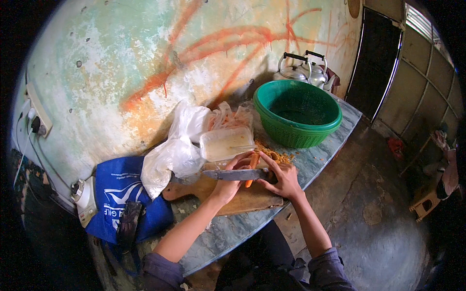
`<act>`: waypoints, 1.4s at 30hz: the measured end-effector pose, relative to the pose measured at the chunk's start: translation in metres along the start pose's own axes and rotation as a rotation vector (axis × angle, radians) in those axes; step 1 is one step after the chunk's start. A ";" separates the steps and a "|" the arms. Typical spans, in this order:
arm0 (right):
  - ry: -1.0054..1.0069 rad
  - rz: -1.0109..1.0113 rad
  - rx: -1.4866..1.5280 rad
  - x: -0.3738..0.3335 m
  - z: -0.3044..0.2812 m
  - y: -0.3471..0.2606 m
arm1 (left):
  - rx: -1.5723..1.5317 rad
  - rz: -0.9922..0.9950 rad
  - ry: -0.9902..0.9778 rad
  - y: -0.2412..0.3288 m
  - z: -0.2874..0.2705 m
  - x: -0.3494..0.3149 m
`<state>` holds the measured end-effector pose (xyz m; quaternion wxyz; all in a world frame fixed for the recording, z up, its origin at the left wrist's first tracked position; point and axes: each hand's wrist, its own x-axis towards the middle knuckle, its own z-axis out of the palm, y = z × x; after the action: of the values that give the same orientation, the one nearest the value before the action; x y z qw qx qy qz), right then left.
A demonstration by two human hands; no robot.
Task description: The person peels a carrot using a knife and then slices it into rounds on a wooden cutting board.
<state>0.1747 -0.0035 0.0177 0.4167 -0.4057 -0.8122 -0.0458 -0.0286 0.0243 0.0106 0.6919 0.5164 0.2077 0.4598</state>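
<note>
Nearest the camera are two bare forearms (pixel 189 232). At left, a blue bag (pixel 109 177) bears white, inverted printing. The left hand (pixel 229 185) has fingers partly curled on a carrot (pixel 254 163) above the cutting board (pixel 242 205), apparently steadying it against the knife (pixel 228 174). The right hand's (pixel 285 179) fingers close around the knife handle, presumably for control.

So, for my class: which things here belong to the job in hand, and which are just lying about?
Job in hand:
knife in the right hand
carrot in the left hand
wooden board beneath

Apparently lying about:
silver kettles
blue bag
green baskets
</note>
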 end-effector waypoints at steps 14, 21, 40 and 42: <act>0.044 -0.006 -0.035 -0.005 0.004 0.004 | -0.014 -0.060 -0.039 0.010 0.013 -0.002; 0.026 -0.027 0.033 -0.002 0.004 0.005 | 0.017 -0.025 -0.060 0.003 0.006 -0.003; 0.036 -0.003 0.077 -0.003 0.004 0.002 | -0.006 -0.058 -0.044 0.006 0.008 -0.004; 0.033 -0.005 0.056 -0.003 0.002 0.002 | 0.014 -0.051 -0.070 0.008 0.009 -0.004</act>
<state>0.1756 -0.0028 0.0136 0.4413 -0.3908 -0.8072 -0.0308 -0.0272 0.0168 0.0201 0.7067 0.5316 0.1997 0.4220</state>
